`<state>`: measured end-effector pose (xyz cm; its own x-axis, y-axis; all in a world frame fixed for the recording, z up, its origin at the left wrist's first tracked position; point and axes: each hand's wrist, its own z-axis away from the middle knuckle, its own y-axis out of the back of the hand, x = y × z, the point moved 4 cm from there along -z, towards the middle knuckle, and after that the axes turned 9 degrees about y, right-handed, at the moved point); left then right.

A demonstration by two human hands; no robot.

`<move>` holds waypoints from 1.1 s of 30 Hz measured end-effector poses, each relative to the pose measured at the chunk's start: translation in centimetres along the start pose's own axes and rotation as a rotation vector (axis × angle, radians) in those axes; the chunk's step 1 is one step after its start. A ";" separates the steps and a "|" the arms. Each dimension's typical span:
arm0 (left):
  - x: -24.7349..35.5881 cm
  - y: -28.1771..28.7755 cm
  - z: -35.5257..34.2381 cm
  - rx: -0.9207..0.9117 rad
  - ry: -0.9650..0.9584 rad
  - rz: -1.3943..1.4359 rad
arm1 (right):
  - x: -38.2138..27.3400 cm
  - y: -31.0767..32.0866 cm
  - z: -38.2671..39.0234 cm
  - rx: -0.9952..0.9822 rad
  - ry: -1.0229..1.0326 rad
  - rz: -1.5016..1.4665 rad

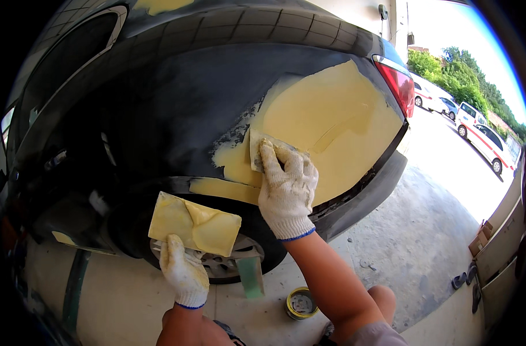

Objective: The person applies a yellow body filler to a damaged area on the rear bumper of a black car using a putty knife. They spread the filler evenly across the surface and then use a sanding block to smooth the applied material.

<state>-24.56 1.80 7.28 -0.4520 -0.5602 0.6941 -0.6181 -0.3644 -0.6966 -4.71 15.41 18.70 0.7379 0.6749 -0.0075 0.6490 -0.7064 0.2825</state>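
My right hand point(289, 187), in a white knitted glove, is closed on a thin flat spreader point(256, 151). The spreader lies against the left edge of a broad yellow body filler patch point(326, 121) on the dark car's rear side panel point(199, 86). My left hand point(182, 271), gloved too, grips a rectangular mixing board point(168, 216) by its lower edge. A folded mound of yellow filler point(211, 228) rests on that board, in front of the rear wheel point(248, 251). Rough, thinly smeared filler borders the patch on its left.
An open round can point(302, 303) with a yellow rim stands on the floor below my right forearm. A green flat piece point(251, 278) shows beside the wheel. The car's bumper point(367, 199) juts to the right. Dark shoes point(466, 277) lie at the far right; white cars point(488, 141) stand outside.
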 end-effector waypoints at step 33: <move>-2.1 -0.7 -0.2 -0.003 -0.055 -0.007 | 19.7 6.4 -2.8 0.191 -0.048 -0.012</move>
<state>-23.30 3.33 6.34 -0.4122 -0.5975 0.6878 -0.6232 -0.3658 -0.6912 13.42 24.79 23.02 0.7349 0.6757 -0.0570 0.6778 -0.7291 0.0951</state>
